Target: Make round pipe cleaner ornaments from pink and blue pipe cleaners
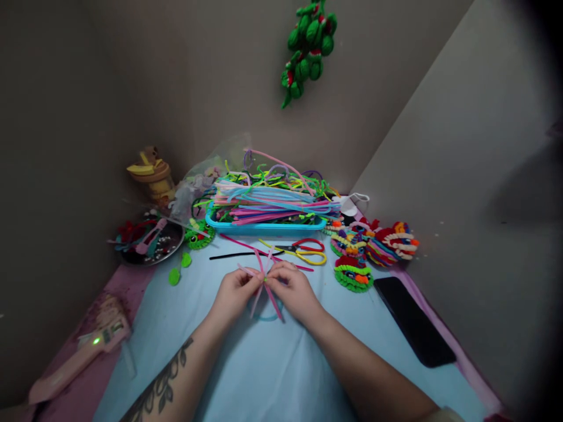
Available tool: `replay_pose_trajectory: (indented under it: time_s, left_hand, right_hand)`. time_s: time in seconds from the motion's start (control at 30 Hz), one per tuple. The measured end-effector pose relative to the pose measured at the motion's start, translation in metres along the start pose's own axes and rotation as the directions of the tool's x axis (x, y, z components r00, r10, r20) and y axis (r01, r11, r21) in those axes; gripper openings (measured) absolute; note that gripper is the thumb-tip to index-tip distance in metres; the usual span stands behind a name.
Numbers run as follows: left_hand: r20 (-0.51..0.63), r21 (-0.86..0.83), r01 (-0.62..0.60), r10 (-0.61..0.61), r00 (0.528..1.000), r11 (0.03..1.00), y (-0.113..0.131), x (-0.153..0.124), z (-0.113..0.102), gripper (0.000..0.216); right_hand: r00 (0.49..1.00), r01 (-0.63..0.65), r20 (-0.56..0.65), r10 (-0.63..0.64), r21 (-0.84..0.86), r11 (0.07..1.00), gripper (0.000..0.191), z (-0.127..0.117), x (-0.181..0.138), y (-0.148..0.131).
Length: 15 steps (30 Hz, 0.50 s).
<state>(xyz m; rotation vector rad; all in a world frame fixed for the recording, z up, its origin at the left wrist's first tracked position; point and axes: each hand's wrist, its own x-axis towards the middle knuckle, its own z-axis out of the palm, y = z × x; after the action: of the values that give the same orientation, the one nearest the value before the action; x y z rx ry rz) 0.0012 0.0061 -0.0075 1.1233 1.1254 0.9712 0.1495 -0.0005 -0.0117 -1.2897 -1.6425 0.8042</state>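
Observation:
My left hand [235, 292] and my right hand [294, 288] meet over the light blue table cover [264, 363], both pinched on a small bundle of pink pipe cleaners [263, 280] that cross and fan out between the fingertips. A blue pipe cleaner loop [266, 317] lies on the cover just below the hands. Behind them lie a black pipe cleaner [229, 255], a long pink pipe cleaner [240, 242] and red-and-yellow scissors [305, 251].
A blue tray [264, 225] heaped with coloured pipe cleaners stands at the back. Finished fuzzy figures [373, 246] sit right, a black phone [413, 319] nearer. A metal dish [152, 240] and pink glue gun [81, 354] lie left. Green ornaments [310, 44] hang on the wall.

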Motion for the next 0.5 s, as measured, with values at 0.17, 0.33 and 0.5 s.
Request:
replay_pose_trajectory:
  time_s: [0.17, 0.33, 0.5]
  left_hand:
    - [0.036, -0.033, 0.012, -0.010, 0.999, 0.999, -0.0033, 0.0002, 0.0006, 0.026]
    - [0.003, -0.088, 0.057, -0.057, 0.998, 0.994, -0.0005, -0.0018, 0.0051, 0.032]
    - [-0.011, -0.055, 0.079, -0.079, 0.997, 0.995, -0.0016, -0.0002, 0.0030, 0.034]
  right_hand:
    - [0.999, -0.038, 0.004, 0.037, 0.102, 0.994, 0.010, -0.0008, 0.0007, 0.0002]
    - [0.997, -0.066, -0.031, 0.071, 0.129, 0.989, 0.008, 0.0013, 0.0014, 0.0018]
    - [0.995, -0.104, 0.002, 0.104, 0.072, 0.992, 0.005, 0.0028, 0.0013, 0.0011]
